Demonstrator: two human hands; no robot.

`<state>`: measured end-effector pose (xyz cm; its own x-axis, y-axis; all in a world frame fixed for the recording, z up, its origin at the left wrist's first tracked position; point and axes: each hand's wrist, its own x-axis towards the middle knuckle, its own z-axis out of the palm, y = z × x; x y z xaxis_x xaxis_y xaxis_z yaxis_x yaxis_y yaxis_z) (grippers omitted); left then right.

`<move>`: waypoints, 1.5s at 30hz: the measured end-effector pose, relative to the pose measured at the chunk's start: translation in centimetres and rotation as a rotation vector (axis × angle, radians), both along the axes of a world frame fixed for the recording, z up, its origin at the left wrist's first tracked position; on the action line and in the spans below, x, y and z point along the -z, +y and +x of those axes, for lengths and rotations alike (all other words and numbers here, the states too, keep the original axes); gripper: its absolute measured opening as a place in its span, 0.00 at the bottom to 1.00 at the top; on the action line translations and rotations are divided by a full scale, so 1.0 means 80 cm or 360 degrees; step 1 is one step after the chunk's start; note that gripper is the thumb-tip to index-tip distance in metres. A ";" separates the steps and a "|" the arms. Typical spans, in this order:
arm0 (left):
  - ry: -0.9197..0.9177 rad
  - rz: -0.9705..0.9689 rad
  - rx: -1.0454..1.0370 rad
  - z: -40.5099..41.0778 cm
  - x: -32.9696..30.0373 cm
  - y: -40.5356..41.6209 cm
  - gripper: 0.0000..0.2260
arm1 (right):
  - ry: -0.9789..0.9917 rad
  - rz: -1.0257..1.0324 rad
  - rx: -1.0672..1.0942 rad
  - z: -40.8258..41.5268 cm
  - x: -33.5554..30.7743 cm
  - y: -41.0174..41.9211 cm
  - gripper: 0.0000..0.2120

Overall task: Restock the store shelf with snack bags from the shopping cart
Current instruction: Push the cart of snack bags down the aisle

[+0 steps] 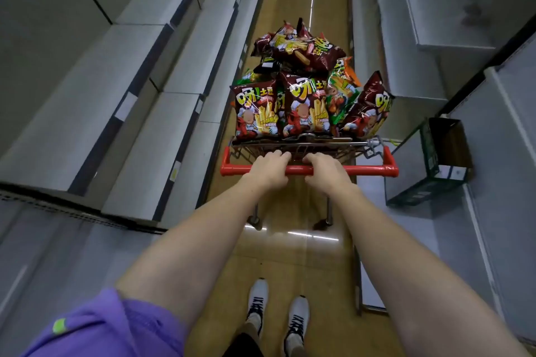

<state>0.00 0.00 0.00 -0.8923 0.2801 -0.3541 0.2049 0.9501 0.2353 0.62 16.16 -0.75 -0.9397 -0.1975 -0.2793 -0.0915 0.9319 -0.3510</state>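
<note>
Closest to me, a purple sleeve (95,324) and 2 white shoes (277,313) stand on the tan floor (293,264). Ahead of them, my left hand (268,169) and right hand (327,171) both curl around the red handle (374,169) of the shopping cart (310,148), side by side near its middle. Beyond the handle, snack bags (301,87) are heaped above the cart's rim: glossy dark red packs with yellow fries and a cartoon figure, plus a few green and orange ones. Left of the cart I see grey shelves (121,87); right of it, a dark open box (435,159).
</note>
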 end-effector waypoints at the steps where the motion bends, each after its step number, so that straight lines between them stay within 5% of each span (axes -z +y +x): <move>1: -0.0064 -0.0038 0.0013 -0.005 0.008 -0.003 0.19 | -0.0044 0.0063 -0.0010 -0.004 0.007 -0.004 0.25; 8: -0.0133 -0.0225 -0.0010 -0.041 0.053 -0.014 0.11 | -0.0143 0.0418 -0.0068 -0.035 0.040 -0.023 0.09; 13: -0.0335 -0.0346 0.0131 -0.062 0.053 -0.015 0.05 | -0.0223 0.0647 -0.0167 -0.060 0.043 -0.038 0.07; 20: -0.0276 -0.0406 0.0145 -0.097 0.046 -0.041 0.07 | -0.0104 0.0548 -0.0141 -0.089 0.055 -0.065 0.21; 26: -0.0210 -0.0329 0.0130 -0.148 0.050 -0.049 0.06 | -0.0189 0.0598 -0.0113 -0.146 0.045 -0.072 0.08; 45: -0.0126 -0.0227 0.0148 -0.368 0.061 -0.116 0.04 | -0.0062 0.0599 -0.0110 -0.360 0.052 -0.136 0.07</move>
